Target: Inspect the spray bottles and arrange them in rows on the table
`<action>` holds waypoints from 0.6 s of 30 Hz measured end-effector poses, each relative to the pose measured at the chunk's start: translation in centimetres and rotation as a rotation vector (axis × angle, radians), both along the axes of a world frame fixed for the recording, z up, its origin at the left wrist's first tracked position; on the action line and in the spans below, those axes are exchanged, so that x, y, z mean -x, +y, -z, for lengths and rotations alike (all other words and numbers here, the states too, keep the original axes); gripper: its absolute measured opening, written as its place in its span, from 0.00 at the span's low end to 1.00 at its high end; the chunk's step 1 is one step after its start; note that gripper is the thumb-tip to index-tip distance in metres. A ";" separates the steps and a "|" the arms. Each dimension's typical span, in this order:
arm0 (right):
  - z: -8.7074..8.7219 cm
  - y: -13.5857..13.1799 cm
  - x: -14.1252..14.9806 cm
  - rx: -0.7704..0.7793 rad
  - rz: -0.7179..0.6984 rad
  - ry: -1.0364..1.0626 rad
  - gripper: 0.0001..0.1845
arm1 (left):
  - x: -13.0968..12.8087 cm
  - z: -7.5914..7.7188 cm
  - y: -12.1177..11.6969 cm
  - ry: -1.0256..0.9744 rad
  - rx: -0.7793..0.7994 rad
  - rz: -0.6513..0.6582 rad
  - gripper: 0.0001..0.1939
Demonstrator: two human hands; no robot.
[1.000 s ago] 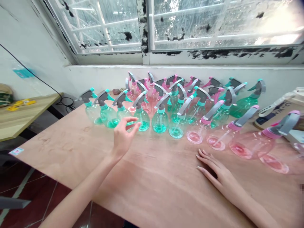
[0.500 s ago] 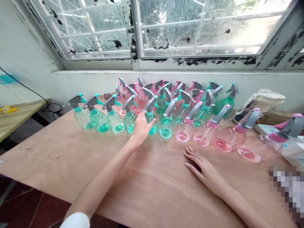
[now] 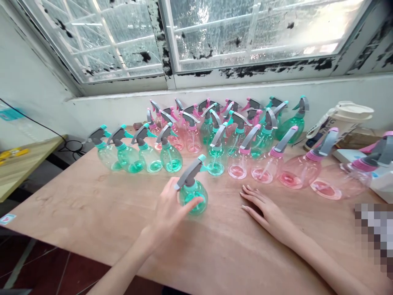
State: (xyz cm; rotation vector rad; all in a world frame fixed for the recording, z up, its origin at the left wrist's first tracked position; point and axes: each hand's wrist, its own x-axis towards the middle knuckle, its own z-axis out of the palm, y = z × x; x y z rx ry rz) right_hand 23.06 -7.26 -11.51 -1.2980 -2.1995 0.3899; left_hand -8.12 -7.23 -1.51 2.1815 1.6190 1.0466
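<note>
My left hand (image 3: 172, 207) is wrapped round a green spray bottle (image 3: 196, 192) with a grey and teal trigger head, in front of the row. The bottle is nearly upright; its far side and some of my fingers are hidden. On the wooden table, my right hand (image 3: 260, 209) rests palm down with its fingers stretched out, holding nothing. Past its fingertips stands a pink spray bottle (image 3: 266, 168). A gap shows in the front row between one green spray bottle (image 3: 171, 157) and another green spray bottle (image 3: 216, 157).
More pink and green bottles crowd the back of the table (image 3: 76, 209) under the window. A white lidded cup (image 3: 344, 121) leans at the right, near a white box (image 3: 383, 180). Over at the left is another wooden table (image 3: 33, 162) with a black cable (image 3: 72, 144).
My left hand has drawn the green spray bottle out of the front row towards me. My right hand stays flat on the table. The view has tipped slightly.
</note>
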 end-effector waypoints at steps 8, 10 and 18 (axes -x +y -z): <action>-0.3 0.0 0.0 0.005 -0.008 -0.003 0.23 | -1.3 -0.6 -0.7 -0.079 0.114 0.119 0.34; -0.4 0.0 0.0 0.013 -0.008 -0.014 0.23 | -1.4 -1.7 0.0 -0.162 0.203 0.177 0.39; -0.5 0.0 0.1 0.005 -0.006 -0.013 0.22 | -2.5 -4.0 2.8 -0.434 0.398 0.518 0.41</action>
